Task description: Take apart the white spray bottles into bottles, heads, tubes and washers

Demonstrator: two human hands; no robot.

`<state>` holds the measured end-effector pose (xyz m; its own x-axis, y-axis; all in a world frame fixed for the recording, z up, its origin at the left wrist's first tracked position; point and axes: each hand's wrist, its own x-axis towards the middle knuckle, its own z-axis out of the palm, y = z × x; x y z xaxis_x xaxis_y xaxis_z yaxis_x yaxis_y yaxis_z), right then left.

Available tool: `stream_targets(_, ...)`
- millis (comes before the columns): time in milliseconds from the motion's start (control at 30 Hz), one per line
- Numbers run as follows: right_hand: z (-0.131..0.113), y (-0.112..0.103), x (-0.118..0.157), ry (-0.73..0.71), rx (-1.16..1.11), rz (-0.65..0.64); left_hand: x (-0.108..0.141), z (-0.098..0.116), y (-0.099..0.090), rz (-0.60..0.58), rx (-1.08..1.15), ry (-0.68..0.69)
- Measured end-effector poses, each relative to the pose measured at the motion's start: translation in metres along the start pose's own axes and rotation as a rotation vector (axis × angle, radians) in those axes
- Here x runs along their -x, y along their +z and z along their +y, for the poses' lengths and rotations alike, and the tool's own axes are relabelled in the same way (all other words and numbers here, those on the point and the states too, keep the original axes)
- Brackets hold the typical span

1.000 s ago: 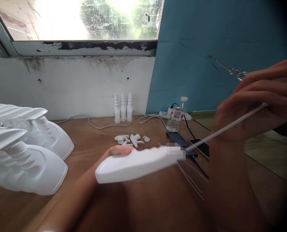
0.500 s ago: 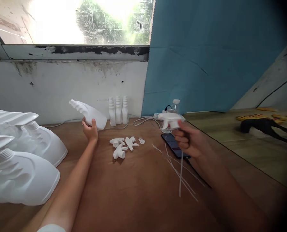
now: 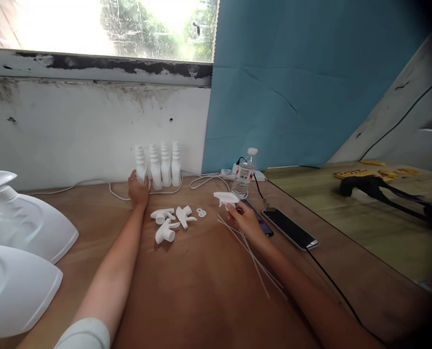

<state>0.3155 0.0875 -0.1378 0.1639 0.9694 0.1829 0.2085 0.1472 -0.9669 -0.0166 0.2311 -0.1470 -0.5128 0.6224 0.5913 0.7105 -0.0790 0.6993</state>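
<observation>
At the back of the table my left hand (image 3: 139, 191) is closed round the lower part of a white spray bottle (image 3: 140, 162), which stands upright beside three similar white bottles (image 3: 165, 167). My right hand (image 3: 248, 220) grips a white trigger sprayer (image 3: 226, 197) just above the table, near the phone. Thin white dip tubes (image 3: 252, 257) lie under and in front of that hand. Between the hands lie three loose trigger sprayers (image 3: 165, 231) and a few small white washers (image 3: 201, 213).
Large white bottles with sprayers fitted (image 3: 23, 286) lie at the left. A clear water bottle (image 3: 244, 175), a dark phone (image 3: 261, 224) and a second black device (image 3: 290, 229) with a cable are on the right. White cords (image 3: 114, 194) run along the wall.
My left hand has brought the tilted bottle down and upright beside the other three. My right hand has moved left and away from me with the trigger sprayer. The view has shifted right.
</observation>
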Motion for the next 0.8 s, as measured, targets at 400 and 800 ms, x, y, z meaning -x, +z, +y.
stream_targets(400, -0.001, 0.003, 0.007, -0.197, 0.336, 0.031, -0.003, -0.010, 0.011, -0.088, 0.027, 0.052)
stream_targets(800, -0.003, 0.015, 0.027, -0.420, 0.482, 0.062, 0.025, -0.009, -0.026, 0.003, 0.312, 0.169)
